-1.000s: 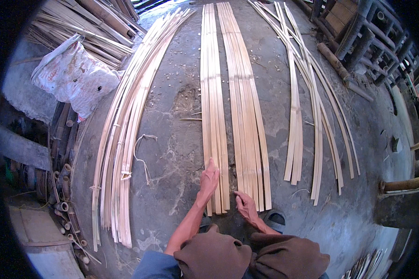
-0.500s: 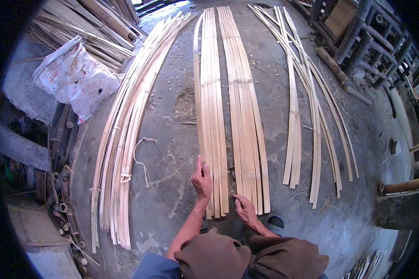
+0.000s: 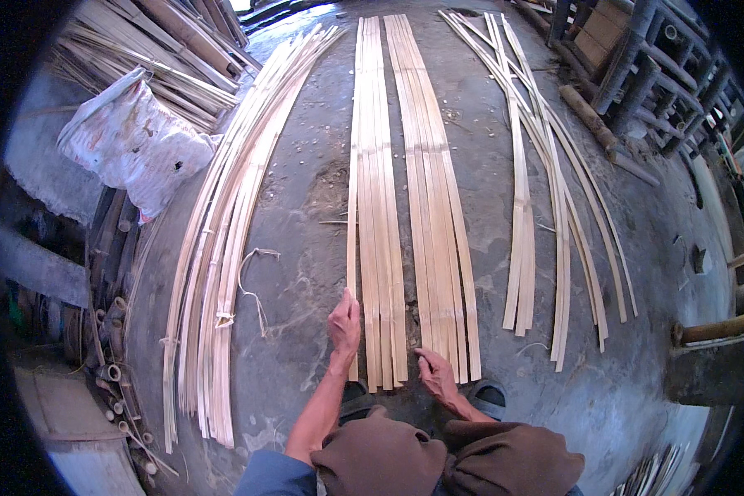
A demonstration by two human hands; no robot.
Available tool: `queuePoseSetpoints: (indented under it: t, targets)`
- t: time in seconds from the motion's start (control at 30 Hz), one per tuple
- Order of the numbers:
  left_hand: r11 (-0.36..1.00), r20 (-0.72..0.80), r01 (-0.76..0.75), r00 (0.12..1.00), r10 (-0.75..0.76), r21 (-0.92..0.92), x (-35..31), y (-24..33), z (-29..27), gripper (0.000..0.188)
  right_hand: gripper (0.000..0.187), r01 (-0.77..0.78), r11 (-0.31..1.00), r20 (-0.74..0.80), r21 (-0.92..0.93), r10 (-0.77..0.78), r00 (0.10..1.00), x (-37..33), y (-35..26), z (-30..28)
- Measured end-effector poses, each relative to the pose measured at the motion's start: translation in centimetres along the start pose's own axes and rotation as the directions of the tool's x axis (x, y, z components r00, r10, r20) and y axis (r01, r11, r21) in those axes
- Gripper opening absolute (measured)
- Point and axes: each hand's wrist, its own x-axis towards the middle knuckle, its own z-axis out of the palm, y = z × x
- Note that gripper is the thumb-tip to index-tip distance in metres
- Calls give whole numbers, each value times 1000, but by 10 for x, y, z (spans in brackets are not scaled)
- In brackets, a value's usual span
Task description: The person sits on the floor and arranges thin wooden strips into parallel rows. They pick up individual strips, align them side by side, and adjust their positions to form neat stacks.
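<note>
My left hand (image 3: 345,324) is closed around the edge of a long pale bamboo strip (image 3: 352,248). This strip lies along the left side of a flat row of bamboo strips (image 3: 377,207), with a narrow gap at its near end. My right hand (image 3: 439,376) rests low between that row and a second row of bamboo strips (image 3: 435,207), by their near ends. Its fingers are curled, and whatever they may hold is hidden.
A loose bundle of bamboo strips (image 3: 231,240) lies to the left, with a thin tie strip (image 3: 256,273) beside it. Several crossed strips (image 3: 519,215) lie on the right. A white sack (image 3: 136,145) and cut bamboo poles (image 3: 112,372) line the left; a bamboo frame (image 3: 636,83) stands far right.
My left hand has shifted slightly left and nearer me. The leftmost strip, bowed before, now lies straighter, its near end a little apart from the row. My right hand has stayed put.
</note>
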Motion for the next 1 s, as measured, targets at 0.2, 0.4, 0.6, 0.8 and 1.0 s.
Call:
queuePoseSetpoints:
  t: [0.2, 0.4, 0.6, 0.8, 1.0]
  targets:
    - [995, -109, -34, 994, 23, -98, -8, 8, 5, 42, 25, 86, 996, -19, -11, -86, 996, 1, 15, 2]
    - [995, -150, -86, 986, 78, -49, 2, 3, 10, 43, 26, -18, 1000, 26, -14, 18, 999, 0, -1, -2]
    - [998, -14, 26, 1000, -27, -58, -3, 3, 5, 44, 26, -16, 1000, 14, -12, 16, 1000, -1, -6, -2]
    - [1000, 7, 17, 1000, -17, -16, -8, 0, 7, 43, 26, -25, 999, 14, -30, 26, 1000, 0, -3, -3]
    - [1000, -20, -31, 999, 31, 1, -11, -10, 10, 43, 25, 12, 1000, 11, 10, -13, 1000, -1, -5, -2]
